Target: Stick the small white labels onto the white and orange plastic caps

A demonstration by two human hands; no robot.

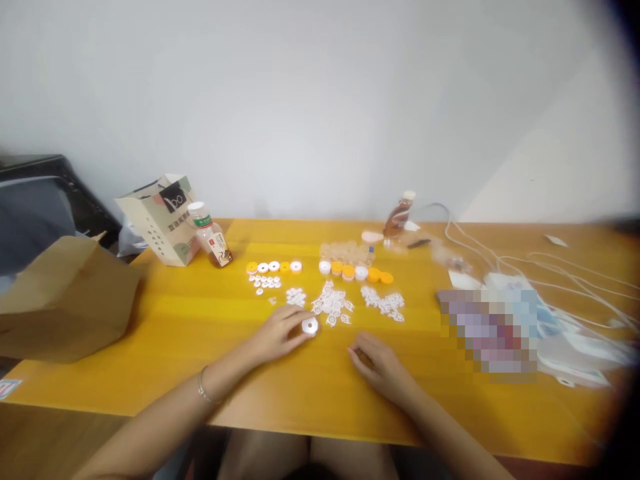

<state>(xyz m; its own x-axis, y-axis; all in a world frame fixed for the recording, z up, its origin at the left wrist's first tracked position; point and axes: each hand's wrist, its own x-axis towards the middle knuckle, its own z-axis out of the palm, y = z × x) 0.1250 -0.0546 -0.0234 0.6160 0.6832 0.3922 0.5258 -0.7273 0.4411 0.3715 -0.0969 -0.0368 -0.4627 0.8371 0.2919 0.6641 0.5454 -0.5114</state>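
Observation:
Between the thumb and fingers of my left hand [280, 333] is a white round cap [310, 326] with a hole in its middle, held just above the table. To the right, my right hand [377, 363] rests on the tabletop with its fingers curled in; whatever may be inside is hidden. Just beyond the hands lies a pile of white openwork plastic pieces [331, 303], with a second pile [384, 303] to its right. Small white discs [296, 297] and more small white pieces [266, 282] lie to the left. Behind them are rows of white and orange round caps [285, 267].
Clear small containers [347, 253] stand behind the right row. At the back left are a paper bag [173, 227] and a drink bottle [213, 240]; another bottle [399, 219] stands back right. Cables [560, 273] and plastic packaging [565, 340] cover the right side. A brown bag [70, 300] is far left.

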